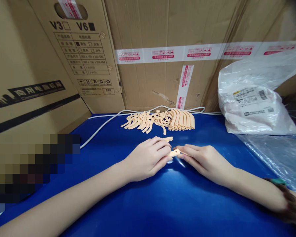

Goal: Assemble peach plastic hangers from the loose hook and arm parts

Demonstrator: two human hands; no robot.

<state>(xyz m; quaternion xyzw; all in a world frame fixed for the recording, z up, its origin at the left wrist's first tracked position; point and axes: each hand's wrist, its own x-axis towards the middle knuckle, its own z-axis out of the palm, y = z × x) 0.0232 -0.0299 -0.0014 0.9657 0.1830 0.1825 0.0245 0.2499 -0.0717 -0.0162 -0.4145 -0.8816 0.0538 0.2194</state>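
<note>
My left hand [151, 158] is closed around a cream plastic piece [174, 153] that looks like a hanger arm, with a small hole near its end. Another cream end [168, 139] sticks out above the fingers; whether it is the same part I cannot tell. My right hand [204, 161] pinches a thin cream piece [181, 151] against the holed end, mostly hidden by the fingers. Just behind the hands lie loose curved cream arms [140, 121], hook-shaped pieces [162, 118] and a neat row of bent cream arms [182, 120].
A blue table surface [148, 204] lies under everything. Cardboard boxes [148, 26] wall off the back and left. White cable [102, 127] runs along the back. At right sit a white plastic bag [256, 112] and clear plastic film [263, 154]. A blurred patch covers the lower left.
</note>
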